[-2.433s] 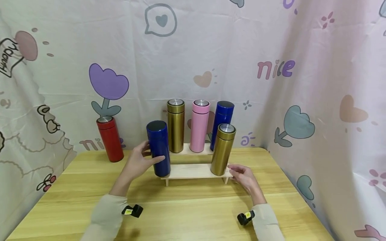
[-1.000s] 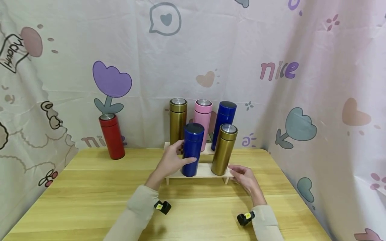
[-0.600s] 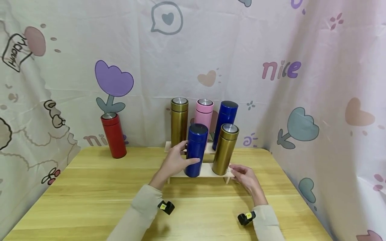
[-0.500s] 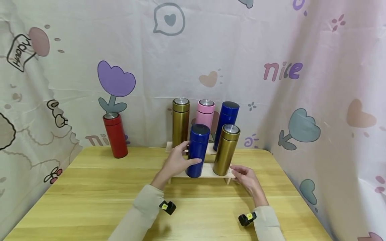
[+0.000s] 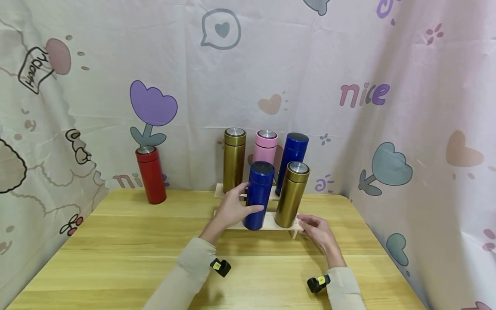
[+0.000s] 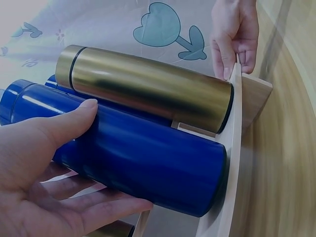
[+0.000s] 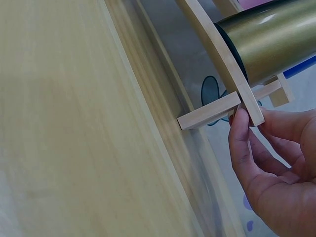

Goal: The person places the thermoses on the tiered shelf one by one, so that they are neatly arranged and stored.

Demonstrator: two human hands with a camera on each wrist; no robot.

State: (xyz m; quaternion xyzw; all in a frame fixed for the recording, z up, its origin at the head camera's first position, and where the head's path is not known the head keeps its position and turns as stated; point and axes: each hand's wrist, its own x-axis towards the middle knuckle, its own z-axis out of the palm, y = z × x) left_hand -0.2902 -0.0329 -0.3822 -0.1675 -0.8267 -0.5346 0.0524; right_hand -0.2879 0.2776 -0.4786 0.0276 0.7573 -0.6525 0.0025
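My left hand (image 5: 232, 211) grips a blue thermos bottle (image 5: 260, 191), thumb across its front and fingers behind. The bottle stands nearly upright at the lower front step of a wooden stand (image 5: 270, 222); in the left wrist view its base is right at the board, though I cannot tell if it bears weight there. Just right of it, a gold thermos bottle (image 5: 291, 198) stands on the same step, with a narrow gap between. My right hand (image 5: 318, 234) pinches the right end of that step, and the right wrist view shows thumb and fingers on the board's corner (image 7: 254, 116).
On the raised back step stand another gold bottle (image 5: 234, 161), a pink bottle (image 5: 265, 148), partly hidden, and a second blue bottle (image 5: 296, 144). A red bottle (image 5: 152, 176) stands at the table's back left. A printed curtain (image 5: 325, 56) hangs behind the wooden table (image 5: 128, 254).
My left hand has carried the blue bottle rightward from the front step's left end to beside the gold one, slowing lately. My right hand keeps its pinch. The head view has turned slightly left.
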